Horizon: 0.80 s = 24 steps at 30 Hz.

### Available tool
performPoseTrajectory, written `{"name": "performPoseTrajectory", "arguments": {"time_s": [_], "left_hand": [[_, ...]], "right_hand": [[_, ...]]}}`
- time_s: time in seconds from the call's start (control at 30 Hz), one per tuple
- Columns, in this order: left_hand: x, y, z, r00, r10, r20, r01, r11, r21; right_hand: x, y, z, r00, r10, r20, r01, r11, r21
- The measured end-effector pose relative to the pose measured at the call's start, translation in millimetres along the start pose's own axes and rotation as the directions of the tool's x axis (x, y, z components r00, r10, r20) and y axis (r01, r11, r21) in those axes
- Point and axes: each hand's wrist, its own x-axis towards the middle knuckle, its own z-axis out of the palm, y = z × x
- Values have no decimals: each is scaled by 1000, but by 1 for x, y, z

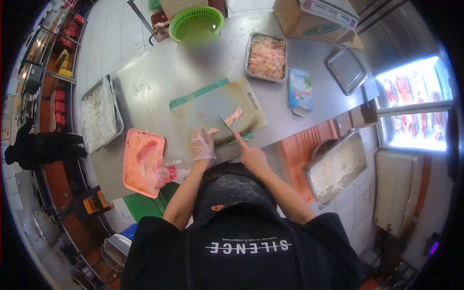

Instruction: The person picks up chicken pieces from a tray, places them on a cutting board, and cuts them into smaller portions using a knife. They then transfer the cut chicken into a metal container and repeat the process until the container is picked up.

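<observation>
My left hand (202,146), in a clear plastic glove, rests at the near side of the cutting board (193,108). Its fingers are closed on a small piece of raw meat (213,131). With my right hand (252,157) I grip a knife (227,126), whose blade points up and to the left over the board. Just right of the blade lies a pale pink strip of raw meat (234,116). Beneath the board a green cloth (199,94) shows along the far edge.
A metal tray of cut raw meat (267,57) and a blue packet (300,89) stand right of the board. To the left are a pink tray (129,162) and a plastic-lined tray (99,116). A green basket (176,30) sits at the back, near a cardboard box (295,21).
</observation>
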Motion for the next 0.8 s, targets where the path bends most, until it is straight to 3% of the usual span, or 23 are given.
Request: {"name": "performPoseTrajectory", "arguments": {"time_s": [0.07, 0.1, 0.27, 0.37, 0.47, 0.57, 0.67, 0.73, 0.8], "left_hand": [[-5, -7, 2, 988, -80, -130, 75, 996, -44], [-5, -2, -2, 994, -83, -74, 82, 997, -11], [1, 24, -8, 974, -48, 223, 31, 996, 80], [20, 26, 53, 920, -68, 385, 85, 996, -26], [38, 97, 52, 983, -3, 186, 34, 986, -165], [56, 81, 106, 928, 363, 88, -369, 927, 62], [70, 93, 94, 852, 403, 333, -488, 843, 227], [73, 116, 62, 831, 408, 379, -487, 863, 137], [80, 115, 60, 745, 373, 553, -539, 826, 168]], "right_hand": [[-37, 9, -11, 995, 68, 69, -71, 996, 52], [-53, 16, -14, 987, 112, 112, -120, 991, 65], [-119, 44, -4, 937, 293, -190, -197, 893, 405], [-116, 48, -4, 850, 359, -385, -166, 877, 452], [-105, 47, -20, 808, 441, -389, -222, 841, 493], [-96, 50, -38, 786, 432, -441, -152, 828, 540], [-100, 57, -62, 782, 449, -433, -167, 820, 547], [-104, 74, -68, 757, 470, -454, -171, 813, 557], [-106, 91, -73, 735, 498, -461, -182, 799, 573]]}}
